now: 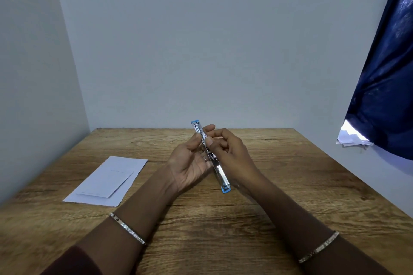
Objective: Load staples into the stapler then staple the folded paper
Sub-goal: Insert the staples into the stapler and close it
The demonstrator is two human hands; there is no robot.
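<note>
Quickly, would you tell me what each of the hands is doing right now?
Left hand: closed on the stapler.
Right hand: fingers pinching the stapler.

The stapler (211, 156) is clear with blue ends; the folded paper (106, 182) is white; the tabletop (279, 163) shows brown woodgrain; the curtain (384, 73) is dark blue.

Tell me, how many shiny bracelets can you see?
2. One bracelet circles the left forearm, near the bottom left. The other bracelet circles the right forearm, near the bottom right. Sleeves might hide more.
</note>
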